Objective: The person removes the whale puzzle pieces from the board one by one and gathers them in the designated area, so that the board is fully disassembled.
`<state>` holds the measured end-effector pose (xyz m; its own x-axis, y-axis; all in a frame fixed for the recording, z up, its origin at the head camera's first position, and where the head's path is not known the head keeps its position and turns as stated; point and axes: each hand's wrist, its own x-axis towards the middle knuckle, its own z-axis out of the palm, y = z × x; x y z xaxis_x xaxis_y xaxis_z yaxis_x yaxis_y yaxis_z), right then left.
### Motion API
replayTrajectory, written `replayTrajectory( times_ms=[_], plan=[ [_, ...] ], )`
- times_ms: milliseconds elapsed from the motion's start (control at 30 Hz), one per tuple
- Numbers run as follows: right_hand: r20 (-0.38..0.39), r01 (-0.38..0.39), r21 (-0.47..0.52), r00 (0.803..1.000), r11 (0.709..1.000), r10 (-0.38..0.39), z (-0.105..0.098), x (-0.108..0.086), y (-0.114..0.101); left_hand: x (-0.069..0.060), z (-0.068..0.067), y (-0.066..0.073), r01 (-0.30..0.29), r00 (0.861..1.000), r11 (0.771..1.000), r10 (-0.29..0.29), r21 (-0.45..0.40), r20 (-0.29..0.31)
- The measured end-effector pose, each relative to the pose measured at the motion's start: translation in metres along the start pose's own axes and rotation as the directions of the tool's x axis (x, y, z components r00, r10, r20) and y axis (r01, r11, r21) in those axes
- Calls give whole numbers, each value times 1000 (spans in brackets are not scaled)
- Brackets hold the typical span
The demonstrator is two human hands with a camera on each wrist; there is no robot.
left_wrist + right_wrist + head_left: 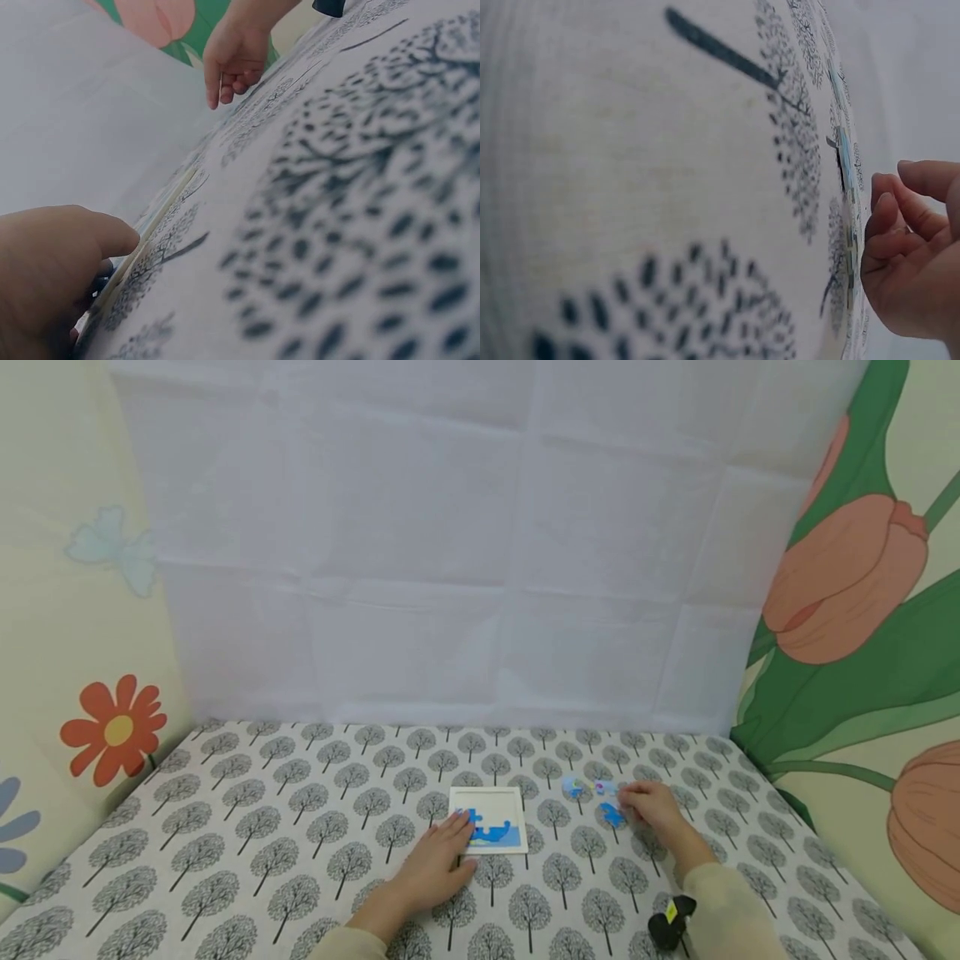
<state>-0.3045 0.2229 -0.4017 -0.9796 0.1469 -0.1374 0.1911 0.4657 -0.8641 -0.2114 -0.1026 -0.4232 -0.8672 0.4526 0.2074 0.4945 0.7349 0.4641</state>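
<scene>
My left hand (433,862) lies with straight fingers over the left edge of a white square puzzle tray (523,818). Inside the tray, blue puzzle pieces (492,836) fill the lower part, and the fingertips touch the left one. To the right, my right hand (654,807) hovers just beside the loose pieces, its fingers loosely bent and no piece visible between them. Closest to it are a blue puzzle piece (611,815) and a pale piece with a purple spot (603,787). Another light blue piece (572,787) lies farther left.
A tree-patterned cloth (322,835) covers the table. A black object with a yellow label (670,923) is by the right sleeve. Behind the table hangs a white sheet (420,543), with flower-painted walls on both sides.
</scene>
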Motion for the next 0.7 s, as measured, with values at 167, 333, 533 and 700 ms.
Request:
replayTrajectory(
  times_ms=[167, 333, 533, 700],
  plan=[
    [9, 44, 2, 999, 999, -44, 3, -3, -5, 1, -2, 2, 25, 1000, 998, -26, -53, -11],
    [50, 142, 32, 988, 989, -143, 11, -6, -11, 1, -5, 3, 56, 998, 992, -59, -112, -18],
    [74, 139, 62, 987, 988, -143, 24, -8, -21, 1, -5, 3, 87, 996, 987, -90, -137, -15],
    [100, 121, 86, 986, 989, -130, 39, -10, -32, 0, -6, 2, 86, 996, 992, -88, -90, -26]
  ],
)
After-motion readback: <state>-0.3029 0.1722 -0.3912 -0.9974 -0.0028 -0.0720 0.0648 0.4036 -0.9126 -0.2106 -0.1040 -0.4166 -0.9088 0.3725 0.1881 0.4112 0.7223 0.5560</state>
